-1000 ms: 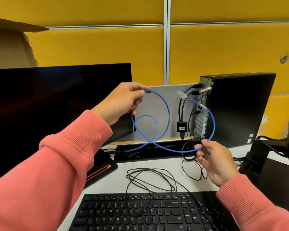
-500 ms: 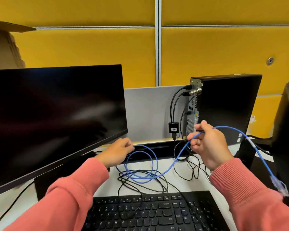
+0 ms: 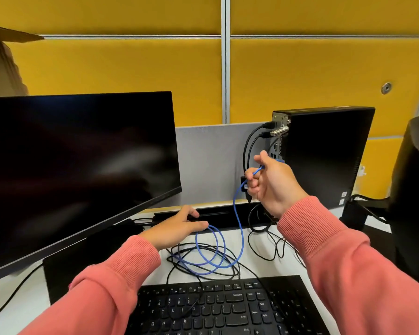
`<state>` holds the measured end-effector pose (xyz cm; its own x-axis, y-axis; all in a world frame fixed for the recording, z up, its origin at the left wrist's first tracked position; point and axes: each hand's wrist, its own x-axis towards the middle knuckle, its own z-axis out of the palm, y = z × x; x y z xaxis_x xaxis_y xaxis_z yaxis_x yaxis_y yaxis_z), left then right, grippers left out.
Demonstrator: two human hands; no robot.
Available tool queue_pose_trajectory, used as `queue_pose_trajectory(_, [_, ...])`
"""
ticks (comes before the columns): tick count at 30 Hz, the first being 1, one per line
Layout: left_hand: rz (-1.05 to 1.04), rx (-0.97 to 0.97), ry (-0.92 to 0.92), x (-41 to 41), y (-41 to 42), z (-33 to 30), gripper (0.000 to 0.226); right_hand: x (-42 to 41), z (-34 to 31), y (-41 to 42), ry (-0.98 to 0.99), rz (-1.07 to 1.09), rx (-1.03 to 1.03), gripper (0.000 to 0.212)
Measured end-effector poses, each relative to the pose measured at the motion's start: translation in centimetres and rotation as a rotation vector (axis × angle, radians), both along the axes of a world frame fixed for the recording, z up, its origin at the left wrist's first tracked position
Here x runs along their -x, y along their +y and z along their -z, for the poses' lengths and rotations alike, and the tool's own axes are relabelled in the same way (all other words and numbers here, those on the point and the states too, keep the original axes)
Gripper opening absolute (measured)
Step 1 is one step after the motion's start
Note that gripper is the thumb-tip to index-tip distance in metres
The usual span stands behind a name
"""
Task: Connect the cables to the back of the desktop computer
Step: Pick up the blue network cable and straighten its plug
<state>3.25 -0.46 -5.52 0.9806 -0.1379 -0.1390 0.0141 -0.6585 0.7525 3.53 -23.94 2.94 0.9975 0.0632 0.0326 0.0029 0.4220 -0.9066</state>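
A: What is the right hand (image 3: 270, 183) doing?

B: It is raised in front of the back of the desktop computer (image 3: 324, 153), fingers curled tight around the blue cable (image 3: 238, 213). The cable leaves the fist at the thumb side and drops toward the desk. A sliver of blue shows above the knuckles, right by the rear panel; whether the plug is in a port I cannot tell, the hand covers it.

A: And the left hand (image 3: 179, 228)?

B: Low, near the desk (image 3: 264, 267), resting against a black bar (image 3: 218, 215) that runs along the foot of the grey divider (image 3: 211, 163). Its fingertips pinch the top of the blue cable's loops, which hang from them onto the desk.

A: Where do the loops end up?

B: They lie over a tangle of thin black wires (image 3: 230, 269), just behind the black keyboard (image 3: 225, 308).

A: Anything already plugged into the computer?

B: Two black cables (image 3: 248, 146) enter near the top of the rear panel and curve down its left side. The computer stands upright, its back turned left toward the divider.

A: What else is around?

B: A dark monitor (image 3: 80, 155) at left, yellow wall panels (image 3: 131, 76) behind, a dark rounded object at the right edge, too cut off to identify.
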Motion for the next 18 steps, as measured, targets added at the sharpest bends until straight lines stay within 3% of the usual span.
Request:
queue_pose_trajectory(3, [0.094,-0.085,0.060,0.4,0.0,-0.2,0.057,0.2,-0.8,0.2,-0.046,-0.009,0.056,0.021])
queue_pose_trajectory(6, [0.131,-0.154,0.025,0.1,0.4,0.1,0.038,0.4,-1.0,0.2,-0.076,-0.002,0.152,0.017])
queue_pose_trajectory(9, [0.075,0.053,-0.023,-0.4,0.6,-1.0,0.017,0.7,-1.2,0.3,-0.102,0.034,0.173,0.015])
queue_pose_trajectory(14, [-0.072,0.322,-0.343,-1.6,0.2,-5.5,0.012,0.4,-1.7,0.1,-0.111,0.152,0.043,0.013])
queue_pose_trajectory(18, [-0.199,0.413,-0.547,-2.8,-0.2,-5.3,0.009,0.0,-2.2,-0.1,-0.100,0.179,-0.104,0.021])
